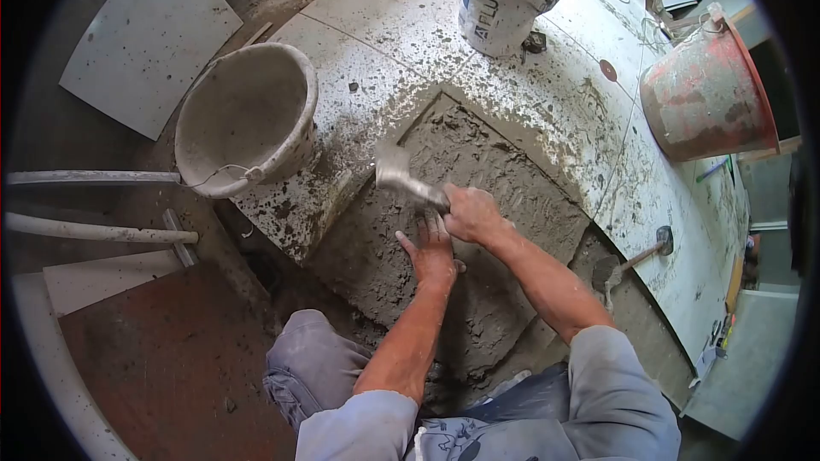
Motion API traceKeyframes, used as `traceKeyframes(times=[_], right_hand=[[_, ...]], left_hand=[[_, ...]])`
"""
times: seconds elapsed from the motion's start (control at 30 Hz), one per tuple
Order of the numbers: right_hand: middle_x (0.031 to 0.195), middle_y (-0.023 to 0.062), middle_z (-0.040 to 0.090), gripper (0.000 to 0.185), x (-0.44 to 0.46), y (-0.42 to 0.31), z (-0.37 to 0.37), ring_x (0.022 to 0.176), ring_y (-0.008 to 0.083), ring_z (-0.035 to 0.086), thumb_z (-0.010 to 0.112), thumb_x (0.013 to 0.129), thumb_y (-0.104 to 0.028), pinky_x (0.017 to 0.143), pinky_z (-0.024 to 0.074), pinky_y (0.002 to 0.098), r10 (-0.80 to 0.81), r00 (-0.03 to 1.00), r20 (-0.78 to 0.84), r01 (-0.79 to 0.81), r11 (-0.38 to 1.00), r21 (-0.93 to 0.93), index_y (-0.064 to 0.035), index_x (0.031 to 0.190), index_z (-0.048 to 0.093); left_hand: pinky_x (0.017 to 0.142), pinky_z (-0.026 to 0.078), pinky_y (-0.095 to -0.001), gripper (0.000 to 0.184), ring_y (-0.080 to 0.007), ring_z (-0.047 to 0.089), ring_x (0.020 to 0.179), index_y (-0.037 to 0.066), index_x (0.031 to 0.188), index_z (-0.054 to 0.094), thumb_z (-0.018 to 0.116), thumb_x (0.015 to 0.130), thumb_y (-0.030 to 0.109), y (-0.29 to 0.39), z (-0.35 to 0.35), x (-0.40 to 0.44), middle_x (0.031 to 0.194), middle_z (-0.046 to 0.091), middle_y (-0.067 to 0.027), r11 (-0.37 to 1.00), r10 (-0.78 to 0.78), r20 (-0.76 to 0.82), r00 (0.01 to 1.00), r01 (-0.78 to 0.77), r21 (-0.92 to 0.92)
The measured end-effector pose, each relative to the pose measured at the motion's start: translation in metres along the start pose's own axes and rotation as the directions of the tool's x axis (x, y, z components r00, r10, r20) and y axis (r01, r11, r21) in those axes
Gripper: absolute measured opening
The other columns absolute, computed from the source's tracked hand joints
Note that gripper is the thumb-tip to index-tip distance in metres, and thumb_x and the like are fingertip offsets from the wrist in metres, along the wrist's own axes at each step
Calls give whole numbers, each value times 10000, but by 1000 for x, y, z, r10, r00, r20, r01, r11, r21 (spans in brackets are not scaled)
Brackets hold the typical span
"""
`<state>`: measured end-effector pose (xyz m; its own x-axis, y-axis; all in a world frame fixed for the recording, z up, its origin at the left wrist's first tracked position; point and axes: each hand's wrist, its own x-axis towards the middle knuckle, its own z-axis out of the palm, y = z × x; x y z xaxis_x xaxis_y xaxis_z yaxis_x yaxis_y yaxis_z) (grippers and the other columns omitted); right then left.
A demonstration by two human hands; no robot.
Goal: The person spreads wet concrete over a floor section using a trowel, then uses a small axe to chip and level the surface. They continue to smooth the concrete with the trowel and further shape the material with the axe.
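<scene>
My right hand point(474, 214) is closed around the handle of a trowel point(416, 187). The trowel's blade points up and left and is smeared by motion. Just below it, my left hand point(433, 252) has its thumb apart and fingers stretched over the grey wet mortar point(478, 162). Its fingertips come close to the right hand; whether they touch the trowel handle I cannot tell. The mortar fills a recess among white floor tiles point(367, 60), rough on the far side and smoother nearer my knees.
A mortar-crusted bucket point(303, 141) stands at left, a red-rimmed bucket point(696, 98) at right. Beyond the recess stands a printed bag point(504, 4). A mallet point(663, 241) lies on the right-hand tiles. Loose tiles point(145, 43) and a brown board point(162, 358) are at left.
</scene>
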<state>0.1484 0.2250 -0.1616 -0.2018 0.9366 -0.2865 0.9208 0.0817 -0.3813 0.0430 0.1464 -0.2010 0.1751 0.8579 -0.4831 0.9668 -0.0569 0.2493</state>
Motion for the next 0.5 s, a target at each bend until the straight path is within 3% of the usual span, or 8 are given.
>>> traceKeyframes(times=[0.03,0.1,0.17,0.2,0.33,0.4,0.5], right_hand=[[801,257,643,219,-5,-5,-7,799,438,631,550,717,-164,758,503,526,-90,994,61,92,995,-32,-6,865,585],[861,270,657,271,3,20,13,833,436,649,555,748,-184,768,527,494,-91,993,71,95,994,-58,6,933,615],[888,280,655,276,30,36,18,841,432,651,554,753,-182,778,522,503,300,954,26,-299,954,-25,-7,949,639],[911,281,656,282,36,36,23,874,423,650,551,759,-181,811,512,504,345,938,-35,-343,937,62,-24,967,659],[910,271,661,284,16,7,-8,908,417,645,550,768,-189,843,501,500,165,986,35,-168,980,109,-34,980,657],[914,259,666,296,-12,-17,-13,914,423,641,562,774,-218,840,504,494,17,992,128,-26,997,74,-28,981,657],[904,262,665,310,-3,-7,8,901,426,642,575,764,-227,821,510,494,69,979,190,-82,995,57,-16,978,653]], left_hand=[[1086,67,-697,1134,-253,160,1443,73,1482,208,821,615,470,1,-5,2,1557,174,-113,1000,1,-8,1000,-1,4],[1097,65,-681,1130,-255,166,1442,69,1480,213,818,617,478,0,1,-6,1554,181,-120,1000,7,10,1000,-7,9],[1110,64,-658,1136,-261,181,1437,61,1478,214,815,612,486,-1,0,-1,1539,223,-124,1000,8,-16,1000,-7,14],[1112,67,-654,1139,-263,200,1431,58,1479,208,816,613,481,0,-2,-2,1534,237,-127,1000,3,-15,1000,-3,19],[1111,58,-658,1126,-268,203,1430,79,1481,220,819,613,473,-1,7,8,1539,225,-127,999,20,-79,997,-17,36],[1111,53,-659,1084,-272,203,1429,107,1473,265,820,612,461,0,4,2,1539,225,-125,1000,-6,-23,1000,6,-1],[1114,52,-655,1034,-272,191,1433,127,1455,317,823,612,447,-4,10,0,1537,226,-120,999,25,-51,998,-24,23]])
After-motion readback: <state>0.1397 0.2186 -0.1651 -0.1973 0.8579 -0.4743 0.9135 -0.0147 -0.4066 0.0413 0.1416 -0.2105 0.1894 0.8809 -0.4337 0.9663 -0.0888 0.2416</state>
